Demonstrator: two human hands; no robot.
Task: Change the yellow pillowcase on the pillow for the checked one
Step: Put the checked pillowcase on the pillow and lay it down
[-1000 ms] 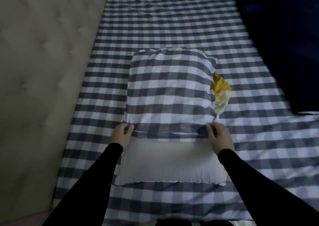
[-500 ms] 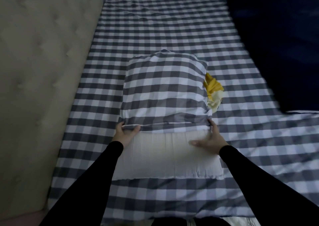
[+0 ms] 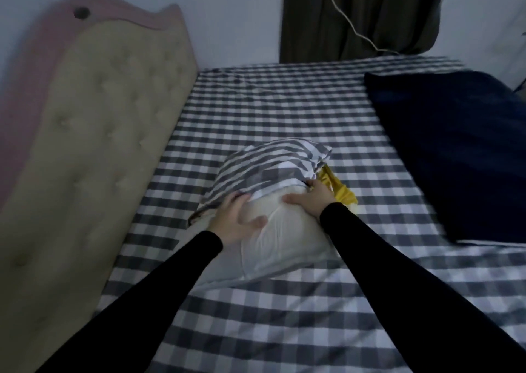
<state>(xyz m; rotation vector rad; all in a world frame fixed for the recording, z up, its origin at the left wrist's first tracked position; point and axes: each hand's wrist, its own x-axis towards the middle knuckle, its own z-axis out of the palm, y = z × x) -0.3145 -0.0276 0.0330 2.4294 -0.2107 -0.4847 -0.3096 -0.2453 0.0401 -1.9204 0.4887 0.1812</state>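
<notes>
The white pillow (image 3: 280, 237) lies on the bed, tilted up at its far end. The grey-and-white checked pillowcase (image 3: 267, 170) covers its far half, bunched and raised. My left hand (image 3: 237, 220) presses flat on the bare pillow at the case's left edge, fingers spread. My right hand (image 3: 308, 200) lies on the pillow at the case's right edge, fingertips at the hem; whether it grips the cloth I cannot tell. The crumpled yellow pillowcase (image 3: 340, 190) lies just right of my right hand, partly hidden by it.
A checked sheet (image 3: 284, 116) covers the bed. A tufted beige headboard (image 3: 94, 133) with pink trim stands along the left. A dark blue blanket (image 3: 461, 150) lies at the right. A dark curtain (image 3: 358, 14) and a white cable hang behind.
My head has lifted, so wall and curtain now show. Both hands moved off the hem onto the bare pillow, and the pillow's far end with the checked case has risen and bunched.
</notes>
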